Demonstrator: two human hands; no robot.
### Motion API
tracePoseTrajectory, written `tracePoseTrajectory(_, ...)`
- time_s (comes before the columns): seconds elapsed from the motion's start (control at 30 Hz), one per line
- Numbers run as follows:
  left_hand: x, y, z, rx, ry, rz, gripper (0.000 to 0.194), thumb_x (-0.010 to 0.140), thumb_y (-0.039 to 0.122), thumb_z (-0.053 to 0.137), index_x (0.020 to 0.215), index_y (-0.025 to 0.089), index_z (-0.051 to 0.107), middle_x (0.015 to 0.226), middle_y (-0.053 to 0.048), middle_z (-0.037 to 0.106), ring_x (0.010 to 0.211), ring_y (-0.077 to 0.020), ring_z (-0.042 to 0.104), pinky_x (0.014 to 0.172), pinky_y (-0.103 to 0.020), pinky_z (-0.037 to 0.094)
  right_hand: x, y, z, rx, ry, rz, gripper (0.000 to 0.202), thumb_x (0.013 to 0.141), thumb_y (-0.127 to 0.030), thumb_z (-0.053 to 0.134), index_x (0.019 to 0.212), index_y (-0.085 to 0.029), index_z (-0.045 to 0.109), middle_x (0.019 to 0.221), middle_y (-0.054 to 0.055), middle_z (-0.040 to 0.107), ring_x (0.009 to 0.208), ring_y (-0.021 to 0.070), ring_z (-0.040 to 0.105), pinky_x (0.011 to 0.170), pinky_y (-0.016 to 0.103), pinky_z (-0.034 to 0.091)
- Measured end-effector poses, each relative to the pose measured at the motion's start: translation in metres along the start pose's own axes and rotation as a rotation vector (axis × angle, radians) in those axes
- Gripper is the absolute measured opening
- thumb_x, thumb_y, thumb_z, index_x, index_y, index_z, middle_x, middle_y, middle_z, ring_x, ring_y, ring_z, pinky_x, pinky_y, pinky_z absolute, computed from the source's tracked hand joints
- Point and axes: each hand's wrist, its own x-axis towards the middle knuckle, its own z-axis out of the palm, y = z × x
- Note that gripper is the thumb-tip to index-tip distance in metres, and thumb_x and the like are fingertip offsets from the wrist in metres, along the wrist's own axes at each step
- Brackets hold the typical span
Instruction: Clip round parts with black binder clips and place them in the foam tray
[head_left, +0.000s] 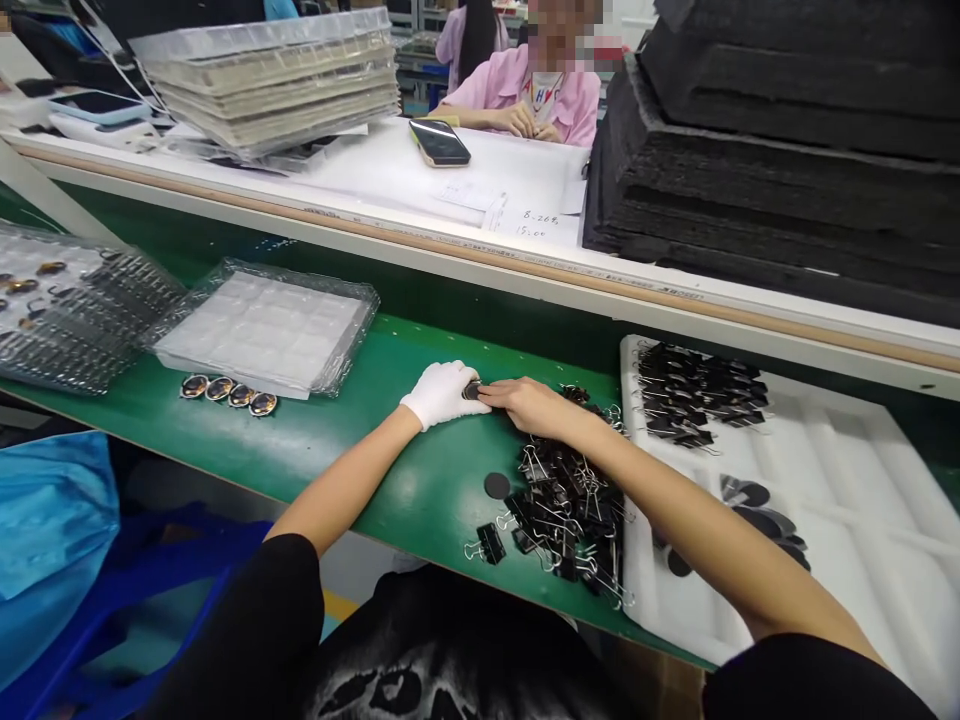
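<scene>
White-gloved left hand [446, 393] grasping dark round piece [472, 390] | right hand [529, 403] touching it, grip unclear | paper [534, 222]: "8-26", "15:00" (handwritten)

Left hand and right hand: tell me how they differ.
The left hand wears a white glove; the right hand is bare. The left hand is nearer the row of four round pieces, while the right hand is beside the pile of black binder clips. Both meet at a small dark piece, too hidden to identify.
</scene>
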Motion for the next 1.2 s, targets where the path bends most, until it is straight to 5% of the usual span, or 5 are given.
tracePoseTrajectory(0.23, -0.004, 0.012, 0.002, -0.064, 0.086, -0.094, 0.045, 0.097, 0.059, 0.056, 0.122, 0.024, 0.070, 0.116, -0.010, 0.069, 0.108, -0.0291, 0.064, 0.090, -0.040, 0.044, -0.051, 0.005, -0.062, -0.031, 0.006, 0.183, 0.035, 0.091, -0.018, 0.062, 0.121, -0.023, 0.078, 0.125, 0.012, 0.072, 0.115, 0.0327, 0.069, 0.103, 0.051, 0.054)
tracePoseTrajectory(0.4, 0.000, 0.017, 0.006, -0.096, 0.106, -0.204, 0.030, 0.097, 0.043, 0.058, 0.117, 0.026, 0.071, 0.118, -0.009, 0.070, 0.114, -0.0294, 0.062, 0.091, -0.042, 0.044, -0.083, -0.002, -0.050, -0.048, -0.184, 0.217, 0.032, 0.077, -0.017, 0.080, 0.106, -0.032, 0.082, 0.112, 0.007, 0.074, 0.109, 0.0311, 0.068, 0.094, 0.045, 0.052)
tracePoseTrajectory(0.67, 0.003, 0.019, 0.011, -0.082, 0.118, -0.217, 0.028, 0.095, 0.045, 0.060, 0.110, 0.026, 0.073, 0.115, -0.008, 0.071, 0.111, -0.0300, 0.062, 0.091, -0.042, 0.044, -0.086, 0.005, -0.050, 0.270, 0.012, 0.137, 0.022, 0.093, -0.040, 0.066, 0.086, -0.025, 0.081, 0.131, 0.009, 0.071, 0.119, 0.0294, 0.068, 0.104, 0.045, 0.050)
tracePoseTrajectory(0.93, -0.013, 0.011, 0.000, -0.027, 0.078, -0.169, 0.080, 0.079, 0.070, 0.072, 0.140, 0.022, 0.058, 0.133, -0.016, 0.062, 0.119, -0.0385, 0.057, 0.095, -0.047, 0.044, -0.027, 0.015, -0.033, 0.439, 0.375, 0.620, 0.025, 0.092, -0.044, 0.062, 0.089, -0.020, 0.067, 0.105, 0.009, 0.079, 0.094, 0.0233, 0.074, 0.085, 0.036, 0.057)
tracePoseTrajectory(1.2, -0.013, -0.003, -0.009, 0.031, 0.038, -0.170, 0.040, 0.084, 0.053, 0.070, 0.111, 0.023, 0.071, 0.107, -0.011, 0.068, 0.104, -0.0325, 0.062, 0.085, -0.042, 0.044, 0.031, -0.005, -0.001, 0.109, 0.212, 0.771, 0.028, 0.096, -0.036, 0.061, 0.074, -0.020, 0.065, 0.100, 0.013, 0.074, 0.109, 0.0334, 0.065, 0.099, 0.048, 0.046)
